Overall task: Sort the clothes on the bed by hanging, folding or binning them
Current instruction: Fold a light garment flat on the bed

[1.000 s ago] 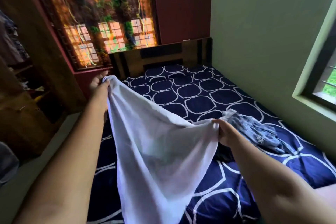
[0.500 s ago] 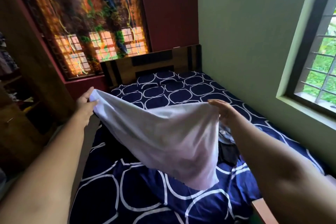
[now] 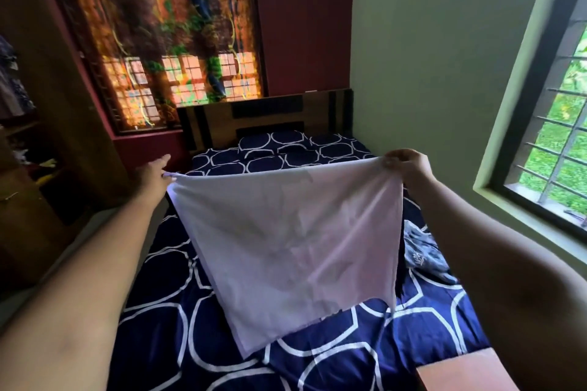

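A thin white cloth hangs spread out in the air over the bed, which has a navy cover with white ring shapes. My left hand pinches its upper left corner. My right hand grips its upper right corner with curled fingers. The top edge is stretched nearly level between both hands and the cloth's lower end hangs to a point just above the bed cover. A crumpled blue-grey patterned garment lies on the bed to the right, partly hidden behind the cloth.
A wooden headboard and a navy pillow stand at the far end. An open wardrobe with shelves is on the left. A green wall with a barred window runs along the right. A wooden bed corner shows bottom right.
Both hands have moved apart and risen, pulling the cloth's top edge taut and level. The cloth now hangs flat and spread instead of draped. The view has tilted upward.
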A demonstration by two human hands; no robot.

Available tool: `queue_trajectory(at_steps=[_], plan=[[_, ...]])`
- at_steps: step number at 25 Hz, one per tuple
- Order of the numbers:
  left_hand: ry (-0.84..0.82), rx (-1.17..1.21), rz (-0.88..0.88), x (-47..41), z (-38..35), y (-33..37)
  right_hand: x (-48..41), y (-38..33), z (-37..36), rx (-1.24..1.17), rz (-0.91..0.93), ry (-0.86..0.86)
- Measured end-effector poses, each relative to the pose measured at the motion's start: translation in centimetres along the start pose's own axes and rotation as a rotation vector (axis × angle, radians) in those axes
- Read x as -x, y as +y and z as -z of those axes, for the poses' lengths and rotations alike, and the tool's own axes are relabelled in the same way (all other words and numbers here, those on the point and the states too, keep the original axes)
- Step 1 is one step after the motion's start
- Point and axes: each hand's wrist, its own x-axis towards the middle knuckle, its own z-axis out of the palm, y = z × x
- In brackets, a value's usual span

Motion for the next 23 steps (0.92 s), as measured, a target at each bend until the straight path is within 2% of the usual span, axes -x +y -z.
queue_trajectory(at_steps=[2, 4, 6, 8, 11, 13, 15, 17, 19, 21, 23], plan=[[0.011, 0.136, 0.036, 0.3, -0.6, 0.3, -0.5, -0.4, -0.1, -0.212, -0.138, -0.010], [0.011, 0.221, 0.043, 1.1, -1.1, 1.0, -0.8, -0.8, -0.2, -0.324, -0.224, 0.023], [0.011, 0.216, 0.056, 1.2, -1.7, 1.2, -0.9, -1.2, -0.5, -0.414, -0.248, 0.046], [-0.067, 0.196, 0.064, 0.8, -1.9, 1.0, -0.8, -1.3, -0.7, -0.524, -0.248, 0.053], [-0.441, 0.147, 0.094, -0.2, -1.3, 0.4, -1.4, -0.9, -0.8, -0.566, -0.139, -0.018], [-0.693, 0.107, 0.167, -0.9, -1.0, -0.3, -2.6, -0.5, -1.5, -0.485, -0.110, -0.024], [-0.860, 0.018, 0.195, -2.5, -1.6, -1.8, -4.3, -0.1, -2.7, -0.368, -0.109, 0.008], [-0.959, -0.135, 0.172, -4.4, -2.0, -2.5, -6.0, 0.3, -4.4, -0.287, -0.119, 0.005], [-0.947, -0.345, 0.111, -7.7, -2.8, -3.4, -8.2, 0.7, -6.3, -0.220, -0.116, -0.007], [-0.772, -0.423, 0.050, -11.1, -4.1, -4.8, -10.6, 1.0, -8.5, -0.216, -0.150, -0.046], [-0.540, -0.316, 0.114, -14.7, -6.0, -6.3, -13.2, 1.0, -11.4, -0.316, -0.214, -0.103]])
